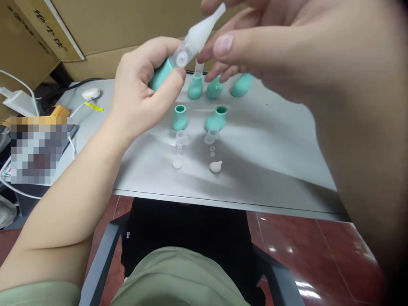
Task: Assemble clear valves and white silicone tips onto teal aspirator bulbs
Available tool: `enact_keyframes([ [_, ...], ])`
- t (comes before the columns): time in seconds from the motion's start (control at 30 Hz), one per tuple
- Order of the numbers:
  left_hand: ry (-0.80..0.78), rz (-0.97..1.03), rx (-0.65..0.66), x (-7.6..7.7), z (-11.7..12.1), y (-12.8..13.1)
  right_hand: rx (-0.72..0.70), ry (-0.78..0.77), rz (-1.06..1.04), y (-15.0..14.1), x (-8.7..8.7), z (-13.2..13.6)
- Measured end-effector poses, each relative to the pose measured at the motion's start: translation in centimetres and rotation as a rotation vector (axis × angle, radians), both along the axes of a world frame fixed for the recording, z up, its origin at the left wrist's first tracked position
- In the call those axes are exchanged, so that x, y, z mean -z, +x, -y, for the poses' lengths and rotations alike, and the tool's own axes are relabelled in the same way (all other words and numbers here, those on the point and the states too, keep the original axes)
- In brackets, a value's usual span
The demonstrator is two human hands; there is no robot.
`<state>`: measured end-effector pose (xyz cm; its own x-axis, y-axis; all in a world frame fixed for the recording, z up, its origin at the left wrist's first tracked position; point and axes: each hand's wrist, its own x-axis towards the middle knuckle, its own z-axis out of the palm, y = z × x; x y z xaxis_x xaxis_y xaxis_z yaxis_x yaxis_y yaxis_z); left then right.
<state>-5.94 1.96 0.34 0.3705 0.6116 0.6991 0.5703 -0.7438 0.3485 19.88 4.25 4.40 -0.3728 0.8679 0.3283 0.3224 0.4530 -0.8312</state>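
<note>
My left hand (pixel 143 78) is wrapped round a nasal aspirator: a teal squeeze bulb (pixel 161 75) with a clear collar (pixel 182 56) and a white tapered nozzle (pixel 200 36) angled up to the right. The left thumb presses near the round valve on the collar. My right hand (pixel 255 38) hovers just right of the nozzle, its fingers spread and nothing seen between them. Whether a fingertip touches the nozzle I cannot tell. Below stand two teal bulbs without tops, an upright one (pixel 180 120) and a tilted one (pixel 216 121).
In front of the bulbs lie clear collars (pixel 211 137), small valve pieces and white caps (pixel 216 166) on the grey table (pixel 270 178). Several more teal bulbs (pixel 195 88) line the back. Cables, a white plug and a blurred-out device sit at left; cardboard (pixel 102 29) walls the rear.
</note>
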Motion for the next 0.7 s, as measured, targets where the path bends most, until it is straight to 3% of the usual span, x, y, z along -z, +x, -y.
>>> enact_keyframes([
  [0.17,-0.025,-0.081,0.138,-0.3,0.7,0.9,-0.064,-0.016,-0.308,-1.3,2.1,2.4],
  [0.27,-0.023,0.040,0.166,0.1,0.4,0.9,-0.034,0.038,-0.329,-1.3,3.2,2.4],
  [0.37,0.007,0.137,0.119,0.3,0.1,0.5,-0.022,0.029,-0.357,-0.9,3.5,2.0],
  [0.57,-0.050,0.035,0.052,-0.1,0.9,0.9,-0.103,-0.106,-0.450,-0.8,3.8,1.9],
  [0.7,-0.031,-0.003,0.058,0.1,0.8,0.9,-0.070,-0.148,-0.405,-0.9,3.7,2.1],
])
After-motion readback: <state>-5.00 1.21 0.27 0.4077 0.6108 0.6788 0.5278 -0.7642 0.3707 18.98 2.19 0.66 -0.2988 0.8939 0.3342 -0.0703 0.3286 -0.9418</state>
